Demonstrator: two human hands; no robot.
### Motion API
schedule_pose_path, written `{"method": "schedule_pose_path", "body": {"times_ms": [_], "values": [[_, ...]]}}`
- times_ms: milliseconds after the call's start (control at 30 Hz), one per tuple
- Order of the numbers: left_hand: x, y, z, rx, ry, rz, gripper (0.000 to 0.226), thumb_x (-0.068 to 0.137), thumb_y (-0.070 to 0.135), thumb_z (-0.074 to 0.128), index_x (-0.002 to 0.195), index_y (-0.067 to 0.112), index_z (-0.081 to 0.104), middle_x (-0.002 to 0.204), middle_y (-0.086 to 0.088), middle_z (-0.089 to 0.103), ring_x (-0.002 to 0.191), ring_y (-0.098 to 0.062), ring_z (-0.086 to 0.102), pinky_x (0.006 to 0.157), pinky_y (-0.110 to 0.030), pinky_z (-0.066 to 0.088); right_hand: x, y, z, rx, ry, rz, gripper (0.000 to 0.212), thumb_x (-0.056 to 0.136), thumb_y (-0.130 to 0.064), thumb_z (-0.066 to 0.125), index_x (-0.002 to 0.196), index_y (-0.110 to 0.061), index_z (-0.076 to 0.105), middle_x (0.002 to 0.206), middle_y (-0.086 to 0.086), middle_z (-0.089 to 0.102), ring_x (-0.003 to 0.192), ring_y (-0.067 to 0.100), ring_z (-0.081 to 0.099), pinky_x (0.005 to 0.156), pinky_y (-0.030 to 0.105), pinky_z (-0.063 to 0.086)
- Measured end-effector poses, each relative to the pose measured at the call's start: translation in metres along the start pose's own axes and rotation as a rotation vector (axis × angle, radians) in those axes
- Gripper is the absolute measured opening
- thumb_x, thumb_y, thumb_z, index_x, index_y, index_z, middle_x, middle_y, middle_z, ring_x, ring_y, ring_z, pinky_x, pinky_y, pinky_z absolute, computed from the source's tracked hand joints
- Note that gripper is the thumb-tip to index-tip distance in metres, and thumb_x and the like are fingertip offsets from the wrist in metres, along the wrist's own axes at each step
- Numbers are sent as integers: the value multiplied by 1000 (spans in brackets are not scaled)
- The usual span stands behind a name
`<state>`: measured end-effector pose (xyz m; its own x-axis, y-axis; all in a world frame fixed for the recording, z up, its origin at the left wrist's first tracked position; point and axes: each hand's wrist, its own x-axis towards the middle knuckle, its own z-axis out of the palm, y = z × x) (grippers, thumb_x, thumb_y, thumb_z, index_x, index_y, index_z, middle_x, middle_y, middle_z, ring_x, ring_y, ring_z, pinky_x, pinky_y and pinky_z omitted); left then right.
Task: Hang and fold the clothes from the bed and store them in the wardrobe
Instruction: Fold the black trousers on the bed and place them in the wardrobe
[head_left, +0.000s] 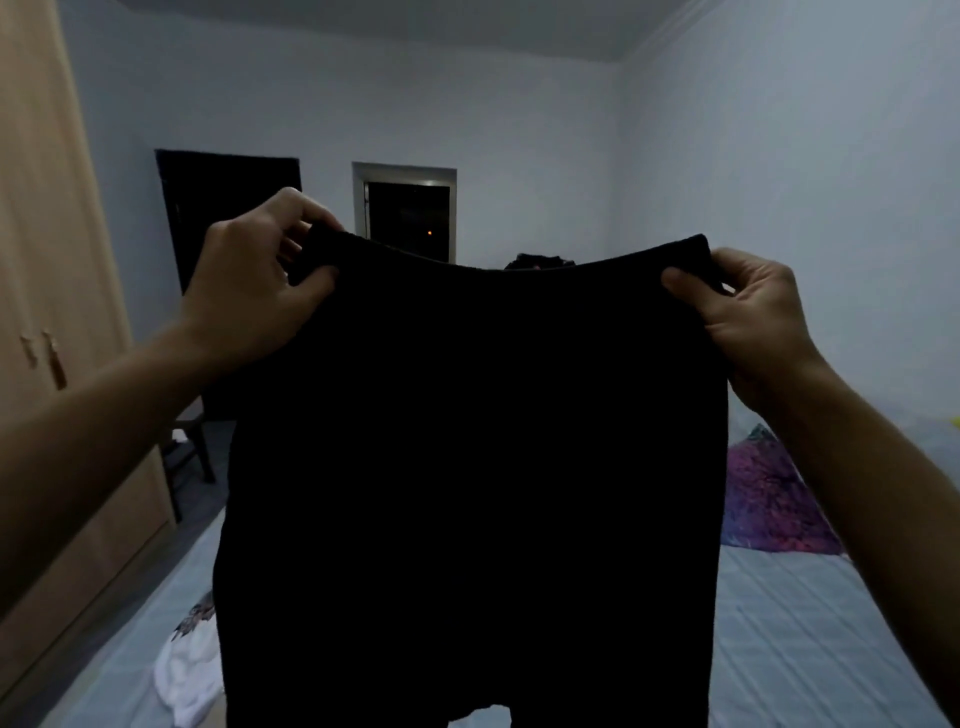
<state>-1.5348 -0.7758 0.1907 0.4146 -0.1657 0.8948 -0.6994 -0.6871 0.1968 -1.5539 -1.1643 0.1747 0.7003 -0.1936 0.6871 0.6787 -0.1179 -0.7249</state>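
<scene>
Dim bluish light fills this bedroom, and the pale blue bed stretches out below, running from the near edge away to the far wall. Front and centre, black trousers hang in the air over the bed, held up by the waistband, with the split between the legs just showing at the bottom edge of the view. Left hand is at the waistband's left corner, thumb in front and fingers curled behind, pinching the fabric. Right hand does the same on the right corner, thumb pressed on the front of the cloth, fingers tucked round the back. The waistband sags a little between the two grips.

Down on the mattress, near left, a white garment with a dark print lies crumpled, partly hidden behind the trousers. On the right, further along, a purple and pink patterned cloth sits bunched on the bed. The light wooden wardrobe stands along the left, its doors closed. Beyond it a dark wooden chair is tucked beside the bed. At the far wall, a dark doorway and a small window, black outside. A dark heap peeks just over the waistband; what it is, I cannot tell.
</scene>
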Motion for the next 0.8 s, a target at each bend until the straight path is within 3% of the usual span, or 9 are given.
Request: {"method": "schedule_pose_path", "body": {"times_ms": [167, 300, 367, 500, 633, 800], "values": [[8, -56, 49, -39, -44, -36, 28, 86, 15, 71, 112, 20, 63, 95, -1, 65, 79, -8, 63, 65, -11, 51, 31, 58, 20, -62, 40, 24, 17, 88, -9, 69, 104, -7, 70, 93, 2, 74, 80, 14, 70, 75, 25, 59], [13, -121, 94, -70, -98, -73, 29, 85, 8, 71, 111, 18, 63, 94, -5, 66, 82, -22, 65, 74, -41, 58, 67, 117, 45, -103, 24, 94, 10, 88, -7, 69, 96, -13, 71, 83, -5, 76, 74, 10, 71, 69, 22, 58], [15, -153, 117, -99, -138, -107, 29, 85, 6, 71, 110, 17, 63, 92, -6, 66, 81, -24, 65, 74, -46, 58, 87, 149, 59, -133, 22, 145, 10, 88, -7, 69, 97, -11, 71, 80, -4, 76, 71, 10, 71, 66, 22, 58], [16, -218, 162, -153, -202, -173, 28, 85, 5, 71, 109, 18, 63, 90, -5, 65, 78, -22, 66, 72, -45, 59, 121, 221, 84, -195, 33, 214, 10, 87, -8, 71, 96, -10, 71, 76, -4, 76, 68, 11, 68, 69, 25, 59], [11, -266, 204, -151, -238, -244, 27, 85, 5, 72, 107, 18, 63, 86, 0, 63, 73, -14, 64, 69, -38, 58, 141, 284, 105, -262, 18, 268, 8, 87, -7, 71, 87, -15, 72, 73, -6, 75, 65, 6, 68, 63, 20, 57], [-2, -315, 255, -150, -323, -339, 27, 84, 3, 72, 107, 14, 63, 88, -5, 65, 75, -24, 64, 70, -44, 57, 159, 360, 115, -316, -10, 356, 7, 85, -14, 75, 83, -20, 76, 78, 0, 76, 68, 12, 70, 61, 25, 58]]}}
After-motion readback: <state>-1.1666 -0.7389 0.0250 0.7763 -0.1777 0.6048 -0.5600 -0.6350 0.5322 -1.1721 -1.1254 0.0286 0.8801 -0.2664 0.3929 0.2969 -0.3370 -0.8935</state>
